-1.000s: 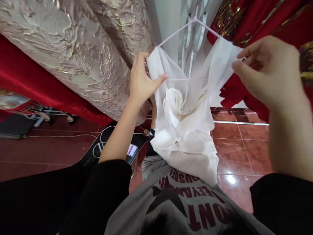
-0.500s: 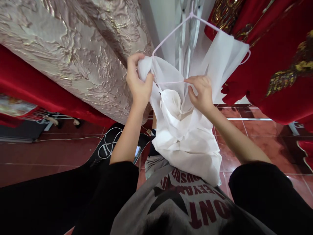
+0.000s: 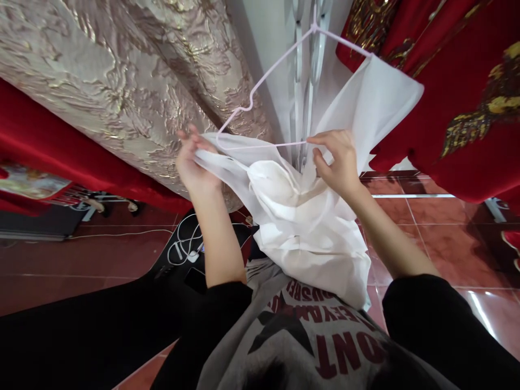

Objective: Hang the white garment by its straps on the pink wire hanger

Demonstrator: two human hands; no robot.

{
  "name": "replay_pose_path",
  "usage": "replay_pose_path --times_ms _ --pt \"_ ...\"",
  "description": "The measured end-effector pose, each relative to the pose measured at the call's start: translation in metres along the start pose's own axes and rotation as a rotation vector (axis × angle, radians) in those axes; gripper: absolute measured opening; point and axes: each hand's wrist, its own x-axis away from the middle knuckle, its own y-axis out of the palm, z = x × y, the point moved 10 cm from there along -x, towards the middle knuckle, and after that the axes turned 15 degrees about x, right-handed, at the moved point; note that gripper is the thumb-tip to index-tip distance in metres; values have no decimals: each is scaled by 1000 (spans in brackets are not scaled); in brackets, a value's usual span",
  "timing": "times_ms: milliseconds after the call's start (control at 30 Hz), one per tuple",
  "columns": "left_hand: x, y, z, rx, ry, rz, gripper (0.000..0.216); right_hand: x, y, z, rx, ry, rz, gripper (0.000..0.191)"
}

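Note:
A white sheer garment (image 3: pixel 303 216) hangs in front of me, its right shoulder draped over a pale pink hanger (image 3: pixel 280 51). The hanger's left arm and notch are bare, clear of the fabric. My left hand (image 3: pixel 199 165) has its fingers round the garment's left shoulder and pulls it out to the left, beside the hanger's left end. With thumb and index finger, my right hand (image 3: pixel 337 160) pinches the hanger's lower bar near its middle. The garment's lower part bunches against my grey printed shirt.
Pale embossed fabric with gold sheen (image 3: pixel 134 81) hangs at left, red cloth with gold sequins (image 3: pixel 467 108) at right. A metal rack (image 3: pixel 311 81) stands behind the hanger. White cables (image 3: pixel 182 238) lie on a black surface at lower left, above red floor tiles (image 3: pixel 447 249).
My left hand has moved left and down, drawing the garment's left shoulder off the hanger's arm. The right hand keeps its pinch on the lower bar.

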Motion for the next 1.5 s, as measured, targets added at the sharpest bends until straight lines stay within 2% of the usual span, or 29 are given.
replay_pose_path --times_ms 67,133,200,267,333,400,467,533,600,633,700,767,800,867,900,1000,1100,1167,1267,1300,1367,1433,1500 --pt "20 -22 -36 50 -134 104 44 1 4 -7 -11 -6 -19 32" --pt "40 -32 -68 66 -241 176 46 1 10 -12 -14 3 -54 34" --pt "54 -27 -90 60 -307 166 44 1 16 -16 -15 16 -86 37" --pt "57 -11 -97 20 -292 66 40 1 16 -20 -16 21 -101 38" --pt "55 7 -92 -49 -220 -46 28 1 11 -26 -17 12 -117 38" --pt "53 18 -86 -115 -150 -97 13 1 2 -32 -68 -5 -146 43" --pt "53 21 -82 -162 -87 -92 25 0 -22 -25 -176 36 -71 49" --pt "58 25 -79 -186 -37 -94 35 4 -64 5 -269 156 219 48" --pt "63 29 -78 -195 -6 -112 38 22 -101 52 -288 317 569 45" --pt "65 31 -79 -196 1 -120 39 27 -102 76 -285 398 592 50" --pt "68 32 -81 -199 0 -119 40 34 -85 122 -347 543 529 60" --pt "68 31 -83 -208 -9 -102 41 39 -51 154 -485 675 385 63" --pt "68 30 -84 -216 -12 -91 42 41 -35 159 -534 703 309 61" --pt "66 28 -85 -232 -12 -78 44 41 -17 152 -551 692 226 58" --pt "66 28 -85 -238 -7 -78 44 40 -15 143 -528 669 229 57" --pt "64 27 -83 -253 1 -80 42 34 -20 114 -505 651 275 55" --pt "65 25 -83 -256 -17 -69 40 25 -22 93 -570 705 215 55" --pt "67 25 -83 -244 -36 -69 40 23 -32 88 -570 761 204 53" --pt "69 25 -86 -237 -70 -64 40 23 -64 82 -491 802 254 41" --pt "69 25 -86 -235 -77 -60 40 23 -75 79 -443 803 243 38" --pt "69 24 -86 -227 -73 -53 40 24 -90 73 -320 810 139 30" --pt "68 25 -85 -227 -55 -49 40 27 -100 66 -205 826 28 36" --pt "66 25 -83 -229 -41 -50 40 28 -107 58 -155 796 -4 49"
